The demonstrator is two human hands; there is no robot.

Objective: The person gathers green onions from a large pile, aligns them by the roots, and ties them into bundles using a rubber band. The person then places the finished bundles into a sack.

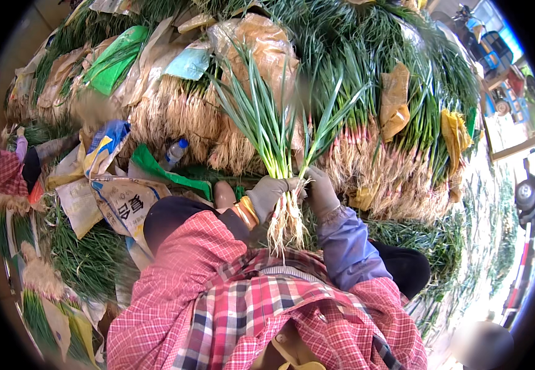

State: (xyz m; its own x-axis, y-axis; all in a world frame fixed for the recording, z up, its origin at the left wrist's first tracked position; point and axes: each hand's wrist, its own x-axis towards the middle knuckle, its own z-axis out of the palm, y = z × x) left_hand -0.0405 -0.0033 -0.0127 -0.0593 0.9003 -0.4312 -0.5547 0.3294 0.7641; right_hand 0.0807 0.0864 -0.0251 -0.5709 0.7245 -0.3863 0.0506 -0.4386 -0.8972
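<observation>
My left hand, in a grey glove, grips a bunch of green garlic near its base. The leaves fan up and away from me, and the pale roots hang toward my lap. My right hand, gloved too, pinches the base of a separate green garlic stalk beside the bunch. Its fingertips are close to the left hand's and partly hidden. Yellow bands circle my left wrist.
Long heaps of rooted green garlic lie ahead, partly covered by plastic sacks. A capped plastic bottle is at left, above a printed woven sack. Loose leaves cover the floor. Another person works at far left.
</observation>
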